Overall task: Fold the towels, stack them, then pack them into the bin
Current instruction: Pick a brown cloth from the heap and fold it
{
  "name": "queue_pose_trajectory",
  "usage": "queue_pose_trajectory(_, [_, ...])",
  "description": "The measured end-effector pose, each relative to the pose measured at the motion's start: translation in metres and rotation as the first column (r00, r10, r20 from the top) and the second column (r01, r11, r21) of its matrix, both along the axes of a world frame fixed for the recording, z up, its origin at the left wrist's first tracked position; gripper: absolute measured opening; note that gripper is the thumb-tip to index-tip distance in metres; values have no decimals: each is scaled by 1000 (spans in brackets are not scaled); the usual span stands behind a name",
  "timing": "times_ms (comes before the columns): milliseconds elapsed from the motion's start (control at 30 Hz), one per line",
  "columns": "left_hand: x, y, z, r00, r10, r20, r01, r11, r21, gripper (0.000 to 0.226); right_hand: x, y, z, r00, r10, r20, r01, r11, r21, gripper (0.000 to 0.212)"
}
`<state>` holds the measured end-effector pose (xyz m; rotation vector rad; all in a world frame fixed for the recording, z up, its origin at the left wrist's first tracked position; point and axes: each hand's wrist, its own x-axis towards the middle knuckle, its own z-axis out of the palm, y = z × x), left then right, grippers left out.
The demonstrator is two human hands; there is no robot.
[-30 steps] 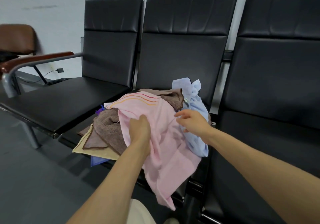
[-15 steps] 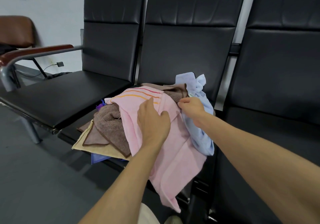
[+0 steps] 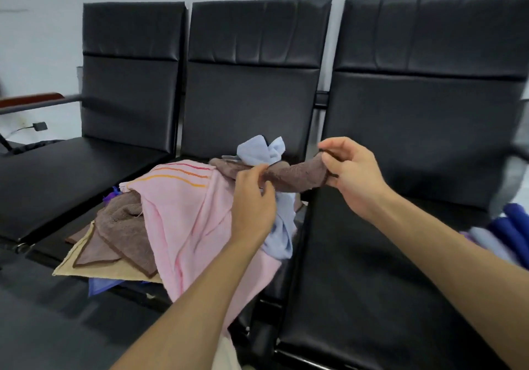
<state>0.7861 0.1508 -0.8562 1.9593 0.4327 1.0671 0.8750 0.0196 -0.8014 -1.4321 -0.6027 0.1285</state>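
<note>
A heap of towels lies on the middle black seat. On top is a pink towel (image 3: 189, 215) with orange stripes; a light blue towel (image 3: 260, 149) sticks up behind it. A second brown towel (image 3: 123, 226), a beige one (image 3: 74, 266) and a purple one sit lower at the left. My right hand (image 3: 349, 175) grips one end of a brown towel (image 3: 294, 176) and holds it stretched out to the right above the heap. My left hand (image 3: 253, 200) pinches the same brown towel nearer the pile. No bin is in view.
Three black padded seats stand in a row against a grey wall; the right seat (image 3: 386, 269) lies under my right arm. Blue and purple cloth (image 3: 512, 232) shows at the far right edge. A wooden armrest (image 3: 31, 100) is at the far left.
Both hands left the pink towel. The right hand took the brown towel from the top of the heap and drew it out to the right; the left hand moved up onto it.
</note>
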Motion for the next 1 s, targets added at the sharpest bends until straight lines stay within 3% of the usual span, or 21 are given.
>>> queue_pose_trajectory(100, [12, -27, 3, 997, -76, -32, 78, 995, 65, 26, 1, -51, 1, 998, -15, 54, 18, 999, -50, 28])
queue_pose_trajectory(167, [22, -47, 4, 964, -249, -95, 251, 968, 9, 26, 4, -84, -4, 994, 2, 111, 8, 996, -89, 31])
queue_pose_trajectory(233, [28, -69, 3, 844, -505, -180, 487, 862, -138, 34, 5, -113, -11, 988, 43, 150, -19, 988, -156, 31])
queue_pose_trajectory(300, [35, -88, -2, 667, -702, -251, 656, 713, -247, 44, 5, -136, -18, 982, 56, 179, -18, 978, -207, 29])
queue_pose_trajectory(400, [43, -110, -8, 461, -841, -284, 759, 539, -365, 55, 6, -163, -31, 983, 44, 179, -8, 980, -197, 27])
queue_pose_trajectory(500, [51, -130, -13, 353, -910, -217, 793, 414, -448, 55, 9, -179, -42, 991, 16, 132, 1, 992, -124, 23])
queue_pose_trajectory(767, [57, -162, -14, 363, -898, -250, 816, 436, -379, 21, 15, -197, -34, 981, -105, 166, 114, 993, -43, 24])
queue_pose_trajectory(867, [54, -170, -10, 394, -894, -215, 829, 447, -338, 30, 15, -208, -32, 986, -127, 110, 132, 990, -42, 21])
queue_pose_trajectory(1000, [50, -174, -7, 353, -912, -209, 838, 407, -364, 34, 10, -208, -29, 989, -114, 91, 121, 989, -84, 17])
